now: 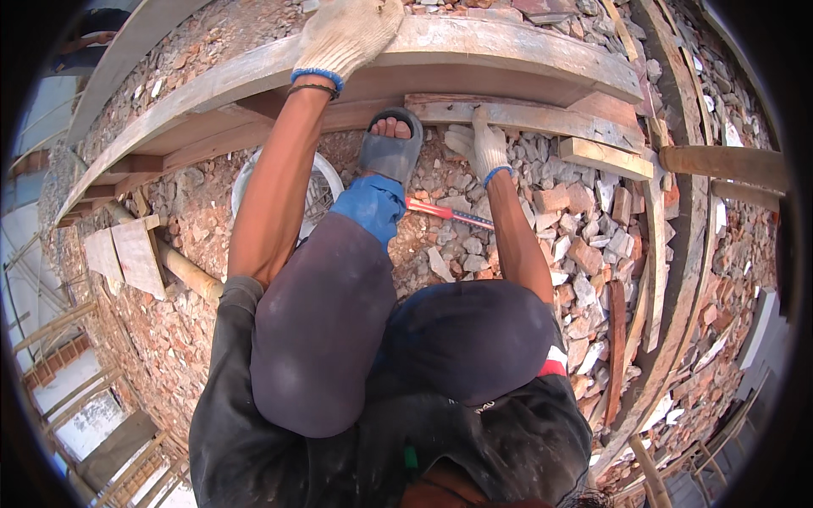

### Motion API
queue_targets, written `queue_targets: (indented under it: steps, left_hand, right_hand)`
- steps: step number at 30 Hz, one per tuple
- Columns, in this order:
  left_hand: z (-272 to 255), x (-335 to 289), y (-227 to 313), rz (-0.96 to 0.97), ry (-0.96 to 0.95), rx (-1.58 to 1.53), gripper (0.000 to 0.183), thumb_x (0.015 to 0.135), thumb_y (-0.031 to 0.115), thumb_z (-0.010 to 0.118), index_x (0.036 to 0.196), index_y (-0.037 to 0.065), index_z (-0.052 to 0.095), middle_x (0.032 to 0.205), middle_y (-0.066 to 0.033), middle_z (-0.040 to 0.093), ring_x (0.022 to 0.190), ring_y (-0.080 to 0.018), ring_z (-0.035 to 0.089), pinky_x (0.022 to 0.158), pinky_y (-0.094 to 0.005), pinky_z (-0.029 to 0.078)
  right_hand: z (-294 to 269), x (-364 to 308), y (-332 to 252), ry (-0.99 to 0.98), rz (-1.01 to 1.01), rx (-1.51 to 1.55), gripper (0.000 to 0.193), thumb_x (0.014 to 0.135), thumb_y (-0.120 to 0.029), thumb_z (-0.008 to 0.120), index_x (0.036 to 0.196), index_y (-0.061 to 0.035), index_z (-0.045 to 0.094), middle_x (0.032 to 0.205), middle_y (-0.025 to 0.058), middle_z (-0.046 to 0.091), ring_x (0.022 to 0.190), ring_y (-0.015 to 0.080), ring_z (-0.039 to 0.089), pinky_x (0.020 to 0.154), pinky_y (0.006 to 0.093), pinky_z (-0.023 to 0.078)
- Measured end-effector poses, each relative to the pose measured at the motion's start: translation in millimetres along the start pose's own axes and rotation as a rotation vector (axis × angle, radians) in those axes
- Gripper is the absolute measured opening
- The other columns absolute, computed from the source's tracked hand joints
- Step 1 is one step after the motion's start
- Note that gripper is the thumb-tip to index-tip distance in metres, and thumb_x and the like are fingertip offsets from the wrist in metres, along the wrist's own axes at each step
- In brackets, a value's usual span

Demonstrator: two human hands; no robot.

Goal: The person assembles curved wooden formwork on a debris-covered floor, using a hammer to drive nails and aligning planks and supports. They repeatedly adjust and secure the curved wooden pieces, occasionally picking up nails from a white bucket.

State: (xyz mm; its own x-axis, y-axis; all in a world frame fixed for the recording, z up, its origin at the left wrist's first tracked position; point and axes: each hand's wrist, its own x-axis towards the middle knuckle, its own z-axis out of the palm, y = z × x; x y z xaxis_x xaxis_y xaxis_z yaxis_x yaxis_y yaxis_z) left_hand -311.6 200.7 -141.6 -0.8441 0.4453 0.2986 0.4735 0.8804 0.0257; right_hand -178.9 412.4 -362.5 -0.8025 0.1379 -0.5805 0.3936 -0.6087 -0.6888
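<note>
My left hand [351, 35], in a cream knit glove with a blue cuff, lies over the top edge of a long wooden formwork beam [500, 44]. Its fingers run out past the upper rim of the picture. Lower and to the right, my right hand [484, 151], gloved alike, has its fingers apart against a narrower wooden board [542, 117] along the beam's foot. Below that hand, a tool with a red and dark handle [436, 208] lies on the rubble, partly behind my right forearm; its head cannot be made out.
My sandalled foot [391, 148] stands beside the beam. A round white slotted container [326, 182] sits partly behind my left forearm. Broken brick [584, 254] covers the ground. Long timbers [690, 220] and a round pole [724, 165] stand at the right; a wooden panel [127, 254] lies left.
</note>
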Motion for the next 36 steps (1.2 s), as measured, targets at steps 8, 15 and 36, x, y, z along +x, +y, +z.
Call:
queue_targets:
  steps: [8,15,36]
  left_hand:
    - [-6,-3,9,-0.013,-0.011,-0.034,0.049,0.102,0.042,0.054,0.081,0.003,0.078,0.080,-0.0215,0.074,0.075,-0.0388,0.072,0.075,-0.0503,0.057]
    - [-8,-4,9,-0.016,-0.009,-0.067,0.045,0.103,0.037,0.055,0.081,0.005,0.076,0.077,-0.0197,0.073,0.071,-0.0371,0.071,0.071,-0.0499,0.056]
    - [-9,-11,12,0.155,0.165,0.004,0.041,0.106,0.029,0.055,0.077,0.006,0.073,0.067,-0.0157,0.069,0.061,-0.0335,0.067,0.064,-0.0487,0.054]
  right_hand:
    - [-5,1,-2,0.046,0.011,-0.121,0.080,0.102,-0.057,0.064,0.136,0.0152,0.052,0.119,0.0356,0.070,0.098,0.0394,0.076,0.078,0.0473,0.068]
    - [-18,-13,4,0.025,-0.087,-0.166,0.069,0.104,-0.048,0.067,0.137,0.0101,0.054,0.119,0.0277,0.072,0.098,0.0336,0.076,0.079,0.0411,0.068]
    - [-52,8,-25,0.384,-0.320,0.107,0.045,0.094,-0.028,0.082,0.103,0.0113,0.063,0.090,0.0214,0.071,0.069,0.0254,0.071,0.059,0.0351,0.063]
